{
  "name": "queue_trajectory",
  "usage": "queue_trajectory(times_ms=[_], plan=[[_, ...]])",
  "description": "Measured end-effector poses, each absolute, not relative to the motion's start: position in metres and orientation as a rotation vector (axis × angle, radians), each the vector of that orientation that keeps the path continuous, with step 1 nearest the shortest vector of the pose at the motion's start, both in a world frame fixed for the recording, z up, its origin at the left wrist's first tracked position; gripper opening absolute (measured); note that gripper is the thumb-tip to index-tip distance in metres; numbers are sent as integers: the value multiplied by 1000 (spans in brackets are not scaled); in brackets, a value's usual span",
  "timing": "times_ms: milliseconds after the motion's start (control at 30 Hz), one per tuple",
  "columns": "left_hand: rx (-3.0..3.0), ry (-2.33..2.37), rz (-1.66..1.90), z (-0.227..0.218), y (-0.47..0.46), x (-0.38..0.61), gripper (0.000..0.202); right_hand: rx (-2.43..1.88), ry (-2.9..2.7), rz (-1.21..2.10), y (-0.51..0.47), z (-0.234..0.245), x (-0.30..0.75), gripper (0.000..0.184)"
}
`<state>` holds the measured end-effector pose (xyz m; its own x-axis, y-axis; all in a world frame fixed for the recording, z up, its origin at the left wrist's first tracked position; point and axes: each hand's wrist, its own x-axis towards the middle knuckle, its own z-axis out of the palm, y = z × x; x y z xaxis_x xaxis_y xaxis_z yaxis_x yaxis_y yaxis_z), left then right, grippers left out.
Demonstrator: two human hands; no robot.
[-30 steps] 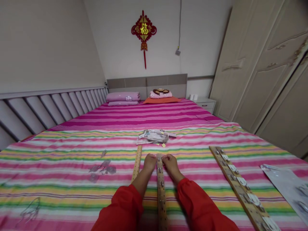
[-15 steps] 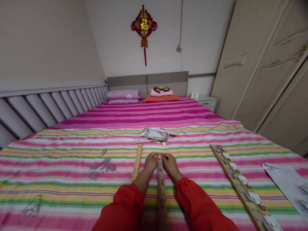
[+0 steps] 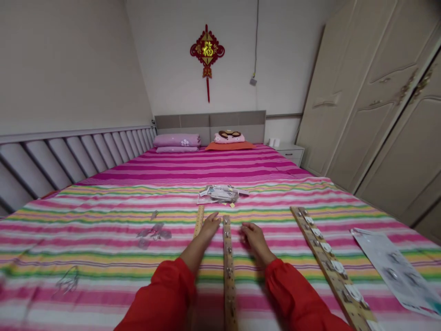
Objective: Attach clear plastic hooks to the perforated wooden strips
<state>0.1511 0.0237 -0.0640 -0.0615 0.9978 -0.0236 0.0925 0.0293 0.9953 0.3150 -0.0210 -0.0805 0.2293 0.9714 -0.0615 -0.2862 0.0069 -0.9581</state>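
Note:
A narrow wooden strip [image 3: 228,287] with drilled holes and several small metal fittings along it lies on the striped bedding, pointing away from me. My left hand [image 3: 210,226] is just left of its far end, fingers stretched out and holding nothing. To the right of the strip is my right hand [image 3: 254,236], apart from it, with loosely bent fingers and nothing visible in them. A second, plain perforated strip [image 3: 199,218] runs partly beneath my left hand and forearm.
A wider board [image 3: 320,257] with metal fittings and white round pieces lies at right, beside a clear package [image 3: 389,262]. Plastic packets [image 3: 220,194] are piled ahead. Small plastic scraps [image 3: 155,232] and a wire bundle [image 3: 69,279] lie at left.
Both hands have let go of the strip's far end and moved apart, the left to the left and the right to the right. The view has tilted up and turned slightly right.

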Motion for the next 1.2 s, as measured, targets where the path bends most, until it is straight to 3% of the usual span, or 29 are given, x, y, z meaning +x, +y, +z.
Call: queue_trajectory(times_ms=[200, 433, 600, 767, 1200], plan=[[1231, 1288, 1305, -40, -53, 97, 45, -1087, -781, 1220, -154, -76, 325, 37], [1199, 1592, 1662, -73, -131, 32, 34, -1165, -638, 1463, -275, -137, 293, 45], [1217, 1810, 1748, -102, -139, 24, 34, -1071, -487, 1559, -286, -154, 265, 56], [1385, 1974, 1570, -120, -134, 23, 28, -993, -513, 1588, -281, -151, 251, 48], [1493, 2070, 1461, -117, -137, 26, 24, -1009, -436, 1581, -277, -147, 249, 46]])
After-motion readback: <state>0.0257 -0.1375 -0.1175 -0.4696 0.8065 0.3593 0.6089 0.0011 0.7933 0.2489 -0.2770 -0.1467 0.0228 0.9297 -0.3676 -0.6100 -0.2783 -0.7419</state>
